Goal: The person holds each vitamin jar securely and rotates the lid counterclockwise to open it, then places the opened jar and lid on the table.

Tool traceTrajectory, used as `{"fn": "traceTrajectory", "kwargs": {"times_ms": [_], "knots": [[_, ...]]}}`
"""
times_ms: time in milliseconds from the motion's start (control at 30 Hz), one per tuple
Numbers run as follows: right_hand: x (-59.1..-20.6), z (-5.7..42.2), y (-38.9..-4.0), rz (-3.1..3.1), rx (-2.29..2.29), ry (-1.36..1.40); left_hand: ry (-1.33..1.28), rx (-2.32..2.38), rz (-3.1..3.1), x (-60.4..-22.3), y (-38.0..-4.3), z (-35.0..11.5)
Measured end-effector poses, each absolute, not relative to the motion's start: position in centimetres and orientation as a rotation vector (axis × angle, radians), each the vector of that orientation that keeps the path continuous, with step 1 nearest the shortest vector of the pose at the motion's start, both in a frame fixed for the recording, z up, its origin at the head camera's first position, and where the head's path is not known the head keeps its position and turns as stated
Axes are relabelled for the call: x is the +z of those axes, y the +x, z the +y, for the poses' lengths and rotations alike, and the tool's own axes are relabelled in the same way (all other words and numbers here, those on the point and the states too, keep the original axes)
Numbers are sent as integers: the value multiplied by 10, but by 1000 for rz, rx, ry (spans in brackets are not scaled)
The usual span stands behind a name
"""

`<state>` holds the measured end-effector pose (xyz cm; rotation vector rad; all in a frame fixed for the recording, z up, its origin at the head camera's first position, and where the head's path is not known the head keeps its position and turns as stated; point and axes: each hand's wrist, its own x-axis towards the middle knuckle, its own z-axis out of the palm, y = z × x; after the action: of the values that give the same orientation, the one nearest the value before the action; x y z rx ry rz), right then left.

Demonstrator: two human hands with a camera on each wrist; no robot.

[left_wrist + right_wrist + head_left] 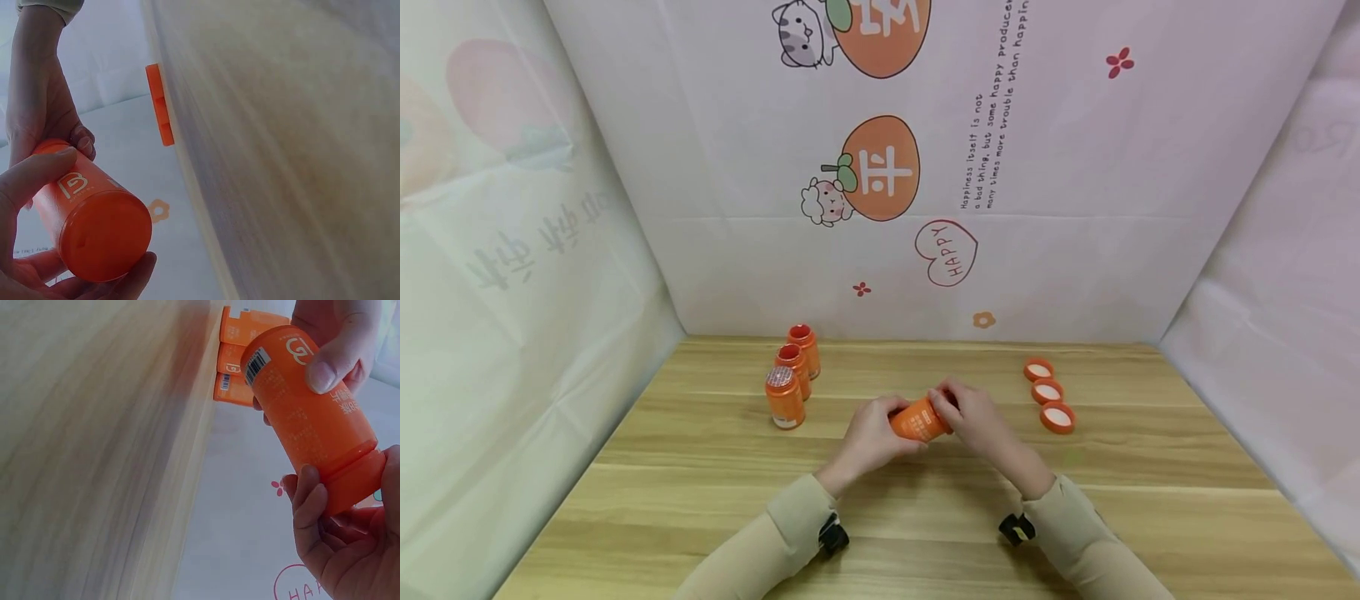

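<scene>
An orange bottle (916,422) with white print lies tilted between both hands, above the middle of the wooden table. My left hand (871,435) grips its body near the base, thumb over the side and fingers wrapped round below. At the other end, my right hand (981,423) holds the orange cap (357,481) between thumb and curled fingers. The cap sits on the bottle's neck, a thin seam showing between them in the right wrist view. In the left wrist view the round bottom of the bottle faces the camera.
Three orange bottles without caps stand in a row at the left back, the front bottle (786,402) with a silvery patterned top. Three orange caps lie at the right, white insides up, the nearest cap (1057,417) frontmost. A printed white cloth (737,275) hangs behind the table (700,500).
</scene>
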<state>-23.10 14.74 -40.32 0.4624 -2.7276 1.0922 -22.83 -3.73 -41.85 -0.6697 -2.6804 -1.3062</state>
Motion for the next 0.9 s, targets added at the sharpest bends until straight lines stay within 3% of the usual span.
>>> {"fn": "traceTrajectory", "kwargs": {"times_ms": [467,900], "knots": [[-401,144,-231,-2726,1200,380,-682,-1123,-2683,-418,-225,-34],[-400,146,-227,-2716,1076,471,-736,-1175,-2648,-417,-225,-36]]}}
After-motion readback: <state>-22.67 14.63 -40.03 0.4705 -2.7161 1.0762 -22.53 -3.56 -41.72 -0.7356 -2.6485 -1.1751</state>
